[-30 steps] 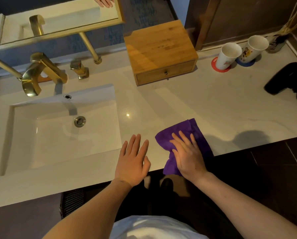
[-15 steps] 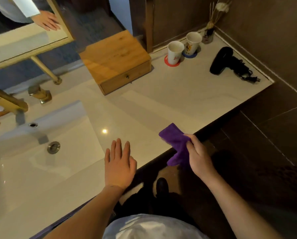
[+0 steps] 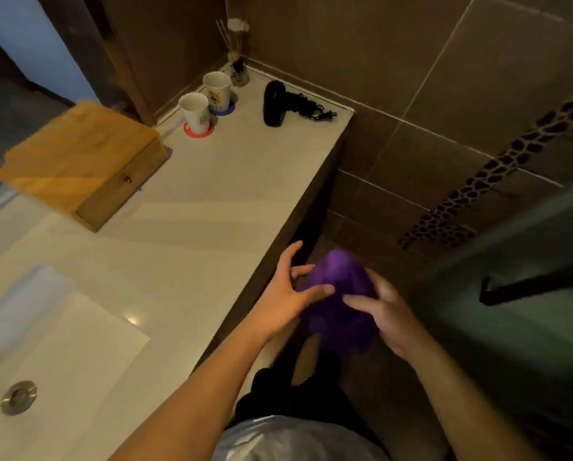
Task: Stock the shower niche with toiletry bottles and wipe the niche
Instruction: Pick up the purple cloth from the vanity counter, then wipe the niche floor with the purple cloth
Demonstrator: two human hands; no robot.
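Observation:
A purple cloth (image 3: 340, 304) hangs bunched in the air just off the vanity counter's front edge, over the dark floor. My right hand (image 3: 383, 314) grips it from the right side. My left hand (image 3: 290, 291) reaches in from the left with fingers spread, its fingertips touching the cloth. No toiletry bottles and no shower niche are in view. The picture is blurred by motion.
The pale vanity counter (image 3: 211, 201) carries a wooden drawer box (image 3: 85, 168), two paper cups (image 3: 205, 101) on coasters, a reed diffuser (image 3: 236, 61) and a black hair dryer (image 3: 278, 103). The sink (image 3: 45, 344) lies at lower left. A dark glass door with a black handle (image 3: 528, 287) stands at right.
The cloth has been lifted off the counter into the air. My left hand has left the counter and come to the cloth. The view has swung right toward the tiled wall and glass door.

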